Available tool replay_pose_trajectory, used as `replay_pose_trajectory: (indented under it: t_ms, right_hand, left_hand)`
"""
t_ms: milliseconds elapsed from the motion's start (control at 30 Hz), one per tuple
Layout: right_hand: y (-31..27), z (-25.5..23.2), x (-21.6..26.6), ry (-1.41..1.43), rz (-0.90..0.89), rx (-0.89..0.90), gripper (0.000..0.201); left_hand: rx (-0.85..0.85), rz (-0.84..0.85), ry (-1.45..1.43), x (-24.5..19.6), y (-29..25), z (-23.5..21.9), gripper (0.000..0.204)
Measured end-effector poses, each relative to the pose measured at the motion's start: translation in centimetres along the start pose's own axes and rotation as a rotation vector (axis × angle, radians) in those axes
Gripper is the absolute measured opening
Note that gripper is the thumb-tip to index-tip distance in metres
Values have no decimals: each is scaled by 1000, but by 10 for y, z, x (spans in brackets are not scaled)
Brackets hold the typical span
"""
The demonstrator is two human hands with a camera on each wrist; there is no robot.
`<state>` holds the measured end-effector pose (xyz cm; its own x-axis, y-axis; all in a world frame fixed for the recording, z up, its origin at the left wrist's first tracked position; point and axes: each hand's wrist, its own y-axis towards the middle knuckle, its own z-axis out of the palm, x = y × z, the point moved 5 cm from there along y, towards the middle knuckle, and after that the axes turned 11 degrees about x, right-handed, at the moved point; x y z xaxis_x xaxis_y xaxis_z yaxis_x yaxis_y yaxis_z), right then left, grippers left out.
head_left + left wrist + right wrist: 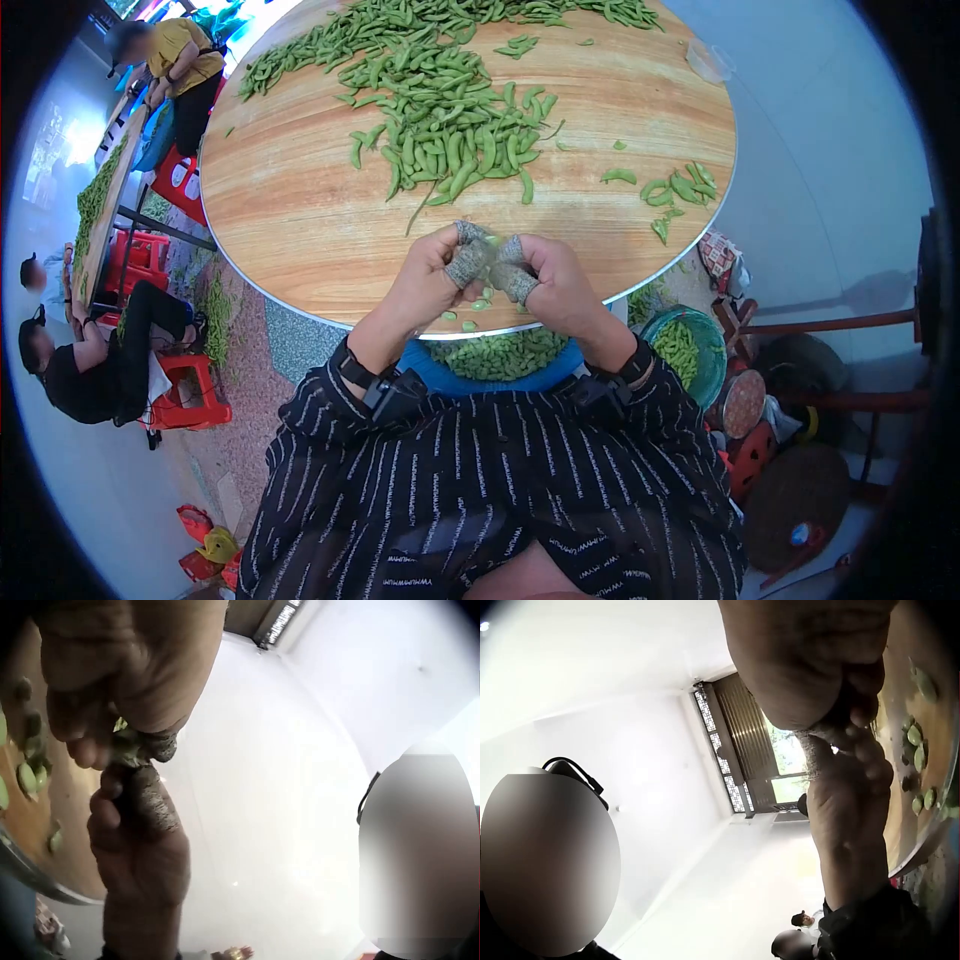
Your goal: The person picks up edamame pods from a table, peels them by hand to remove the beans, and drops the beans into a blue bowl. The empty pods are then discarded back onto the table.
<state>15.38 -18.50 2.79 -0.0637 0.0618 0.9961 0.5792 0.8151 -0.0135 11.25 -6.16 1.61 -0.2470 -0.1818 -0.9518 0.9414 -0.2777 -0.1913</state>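
Observation:
Over the near edge of the round wooden table, my left hand [425,280] and right hand [562,285] meet fingertip to fingertip. Grey knitted covers wrap the thumbs and some fingers. Between them they pinch a green soybean pod [129,748], mostly hidden by the fingers; its green shows in the left wrist view. Several loose shelled beans [469,325] lie on the wood just below the hands. Beyond the fingers spreads a heap of soybean pods [450,130].
Below the table's edge sits a blue basin [420,365] of shelled beans. A green bucket [712,360] holds more beans at right. A few pods [690,185] and a clear plastic cup [708,62] lie on the table's right side. People sit by another table at left.

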Motion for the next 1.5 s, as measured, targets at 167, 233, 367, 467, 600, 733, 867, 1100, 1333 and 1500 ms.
replay_pose_trajectory:
  t_ms: [167,233,367,467,600,733,867,1100,1333,1500]
  right_hand:
    - [-2,5,10,-476,-47,-54,6]
    - [-1,8,14,-686,-73,-92,7]
    - [1,4,10,-616,-99,-92,10]
    - [4,-8,-9,-201,35,-24,12]
    - [-3,-12,-2,277,15,-136,12]
    - [-5,-11,2,274,45,-63,11]
    - [-2,-10,-3,163,62,-55,10]
    - [-4,-9,-4,-77,-57,-68,11]
    - [1,-4,-2,232,-139,-177,12]
    - [-4,-2,-2,326,51,-15,11]
  left_hand:
    - [-33,45,319,-2,4,-12,13]
    - [-29,89,519,-8,5,-13,12]
    - [-47,-49,291,-20,1,-7,13]
    - [-42,-65,62,-17,-1,-5,14]
    - [-124,54,140,-13,-3,-7,14]
    - [-134,190,530,-18,-4,2,9]
    - [-175,199,817,-20,-6,3,13]
    - [-28,41,90,-7,2,3,19]
    - [-183,147,153,-4,-1,-2,22]
    - [-221,271,671,-18,-9,3,18]
